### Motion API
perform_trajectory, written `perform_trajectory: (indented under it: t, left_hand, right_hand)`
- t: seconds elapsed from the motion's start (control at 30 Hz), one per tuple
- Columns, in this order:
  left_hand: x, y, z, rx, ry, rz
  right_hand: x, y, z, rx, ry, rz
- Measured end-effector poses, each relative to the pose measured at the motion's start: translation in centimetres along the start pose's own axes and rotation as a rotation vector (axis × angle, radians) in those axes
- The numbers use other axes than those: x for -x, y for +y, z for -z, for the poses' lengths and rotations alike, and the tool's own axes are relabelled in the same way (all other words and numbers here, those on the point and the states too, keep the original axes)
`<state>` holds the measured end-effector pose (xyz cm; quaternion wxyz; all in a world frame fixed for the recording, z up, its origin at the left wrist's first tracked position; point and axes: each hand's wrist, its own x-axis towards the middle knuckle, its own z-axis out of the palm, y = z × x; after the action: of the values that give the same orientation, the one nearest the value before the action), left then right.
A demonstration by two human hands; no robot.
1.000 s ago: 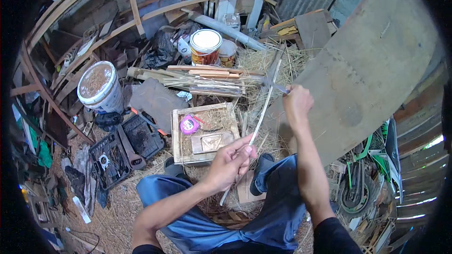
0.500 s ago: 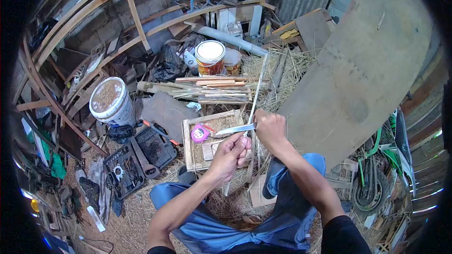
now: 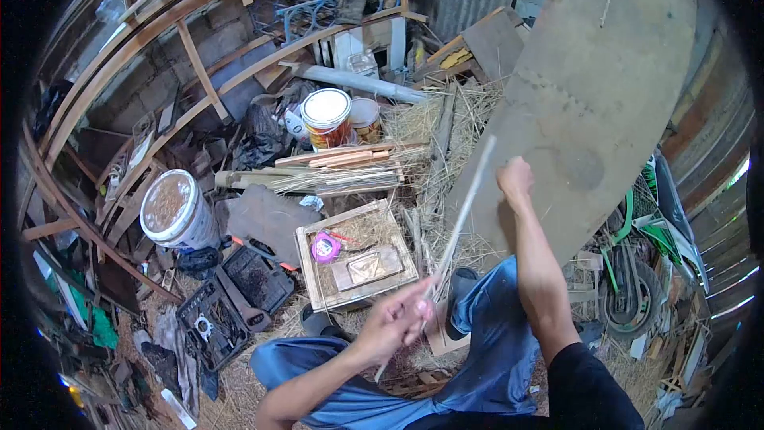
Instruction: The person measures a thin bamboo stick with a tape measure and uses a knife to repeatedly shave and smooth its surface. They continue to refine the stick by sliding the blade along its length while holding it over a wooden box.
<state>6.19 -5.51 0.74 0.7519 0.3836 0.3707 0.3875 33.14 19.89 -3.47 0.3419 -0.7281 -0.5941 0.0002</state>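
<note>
A long, thin pale strip, probably bamboo point(image 3: 463, 219), slants up and to the right, its upper part blurred by motion. My left hand point(image 3: 395, 320) grips it near its lower end, above my knees. My right hand point(image 3: 516, 179) is closed in a fist, off to the right in front of the large board point(image 3: 549, 135) and apart from the strip. The knife seen in that fist half a second ago does not show its blade now. Left of the strip lies a wooden frame box point(image 3: 316, 299) holding a pink tape measure point(image 3: 325, 247) and a wooden block point(image 3: 382, 267).
A white bucket point(image 3: 208, 219) of brown material stands at left, near an open black tool case point(image 3: 211, 310). Behind the box are cut wood strips point(image 3: 350, 159) and a paint bucket point(image 3: 326, 123). A small wheel point(image 3: 633, 302) lies at right; straw and shavings cover the floor.
My right hand has swung up and right, away from my left hand, and the knife blade has gone from sight. The strip has tilted rightward; my left hand sits lower. The view has shifted.
</note>
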Motion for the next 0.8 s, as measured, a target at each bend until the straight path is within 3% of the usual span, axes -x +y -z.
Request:
perform_trajectory:
  t: [0.07,0.13,0.2,0.27,0.33,0.43,0.6,0.8]
  left_hand:
    - [-0.2,0.7,1.2,0.051,0.029,-0.041]
    - [-1.5,1.6,2.6,0.042,0.156,-0.140]
    - [-2.1,1.6,2.8,0.132,0.164,-0.147]
    - [-2.3,2.0,2.0,0.069,0.179,-0.095]
    - [-2.7,0.9,2.0,0.068,0.143,-0.047]
    - [-3.4,-0.6,2.0,-0.184,0.084,-0.195]
    - [-3.7,1.1,2.0,-0.209,0.213,-0.286]
    - [-3.9,0.4,1.7,-0.315,0.388,-0.303]
  right_hand:
    - [0.3,0.0,-0.5,0.000,-0.042,0.024]
    - [0.9,-2.5,0.2,-0.303,-0.222,0.121]
    - [3.1,-6.6,2.8,-0.996,-0.565,-0.189]
    - [4.7,-9.8,5.5,-1.224,-0.651,-0.127]
    - [5.1,-10.3,5.1,-1.265,-0.660,-0.118]
    - [5.1,-10.1,4.8,-1.271,-0.710,-0.088]
    - [7.3,-12.1,5.4,-1.202,-0.882,0.066]
    - [8.1,-13.1,5.9,-1.005,-0.722,0.236]
